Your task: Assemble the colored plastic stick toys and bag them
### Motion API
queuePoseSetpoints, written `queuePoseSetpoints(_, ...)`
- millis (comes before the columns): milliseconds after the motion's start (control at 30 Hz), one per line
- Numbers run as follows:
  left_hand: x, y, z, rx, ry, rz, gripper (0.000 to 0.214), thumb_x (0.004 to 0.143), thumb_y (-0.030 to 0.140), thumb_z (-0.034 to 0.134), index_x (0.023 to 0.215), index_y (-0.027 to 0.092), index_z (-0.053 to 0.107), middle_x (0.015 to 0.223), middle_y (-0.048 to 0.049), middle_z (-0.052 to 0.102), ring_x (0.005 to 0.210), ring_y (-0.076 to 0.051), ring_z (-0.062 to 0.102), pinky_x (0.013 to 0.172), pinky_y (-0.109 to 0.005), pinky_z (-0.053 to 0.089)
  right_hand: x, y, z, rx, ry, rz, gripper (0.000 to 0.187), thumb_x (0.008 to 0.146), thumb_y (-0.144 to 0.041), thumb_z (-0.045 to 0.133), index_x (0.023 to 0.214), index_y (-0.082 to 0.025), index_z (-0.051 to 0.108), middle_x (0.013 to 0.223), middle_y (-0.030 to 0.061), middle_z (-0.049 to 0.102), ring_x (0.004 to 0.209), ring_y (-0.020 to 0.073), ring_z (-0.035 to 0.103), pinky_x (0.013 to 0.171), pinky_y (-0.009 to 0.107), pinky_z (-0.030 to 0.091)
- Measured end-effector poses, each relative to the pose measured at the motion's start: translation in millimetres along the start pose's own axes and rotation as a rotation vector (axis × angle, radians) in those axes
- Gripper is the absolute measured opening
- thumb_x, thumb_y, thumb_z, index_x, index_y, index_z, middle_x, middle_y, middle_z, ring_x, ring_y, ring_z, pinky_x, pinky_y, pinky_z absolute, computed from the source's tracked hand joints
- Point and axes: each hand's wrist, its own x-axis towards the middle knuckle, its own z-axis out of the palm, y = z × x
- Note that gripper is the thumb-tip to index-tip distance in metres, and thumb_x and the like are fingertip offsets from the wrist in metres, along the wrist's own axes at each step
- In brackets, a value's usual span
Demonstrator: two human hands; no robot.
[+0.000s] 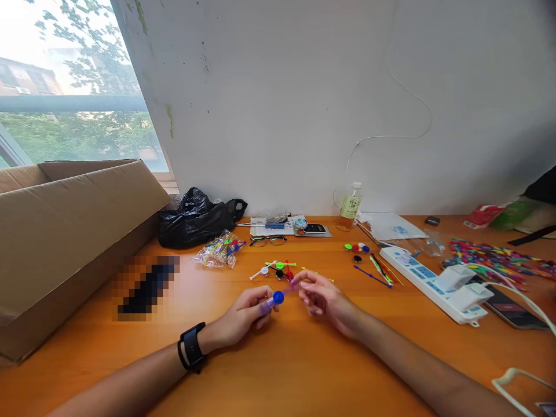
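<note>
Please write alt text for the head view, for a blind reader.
Over an orange table, the left hand pinches a small blue disc; the right hand is close beside it. Colourful plastic sticks, a power strip and a cardboard box lie around.

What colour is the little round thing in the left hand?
The round piece is blue, clearest in the head view.

table: my orange wooden desk [278, 359], up against the wall
left: big cardboard box [65, 231], black bin bag [195, 220] just beside it
middle: clear packet of sticks [219, 250], glasses [267, 240], some loose sticks [278, 267]
back: bottle [350, 207], upright
right: white power strip [434, 284], phone [512, 307] near it, colourful heap [499, 255]
</note>
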Motion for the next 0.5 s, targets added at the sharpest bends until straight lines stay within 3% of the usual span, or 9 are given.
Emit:
queuePoseSetpoints(133, -6, 13, 7.7, 0.333, -0.064, 0.061, 0.047, 0.105, 0.060, 0.052, 0.094, 0.016, 0.064, 0.077, -0.0002, 0.054, 0.069, -0.014, 0.044, 0.066, -0.026, 0.037, -3, 6, 7, -0.106, -0.147, 0.015, 0.049, 0.093, -0.064, 0.065, 0.112, -0.018, 0.064, 0.078, 0.0000, 0.067, 0.047, 0.0087, 0.052, 0.048, 0.023, 0.039)
queuePoseSetpoints(233, -7, 17, 7.7, 0.467, -0.056, 0.130, 0.047, 0.105, 0.060, 0.051, 0.099, 0.017, 0.068, 0.084, -0.0029, 0.062, 0.079, -0.017, 0.051, 0.075, -0.027, 0.043, -6, 13, 9, -0.212, -0.221, -0.006, 0.051, 0.089, -0.062, 0.076, 0.111, -0.018, 0.064, 0.080, -0.0008, 0.068, 0.051, 0.0093, 0.058, 0.053, 0.023, 0.047)
queuePoseSetpoints(500, -6, 14, 7.5, 0.572, 0.008, 0.158, 0.036, 0.103, 0.049, 0.058, 0.096, 0.017, 0.072, 0.080, -0.0034, 0.066, 0.070, -0.016, 0.053, 0.067, -0.026, 0.042, -6, 18, 10, -0.278, -0.145, -0.024, 0.046, 0.084, -0.056, 0.084, 0.096, -0.016, 0.066, 0.075, -0.0017, 0.067, 0.054, 0.0104, 0.061, 0.054, 0.024, 0.051)
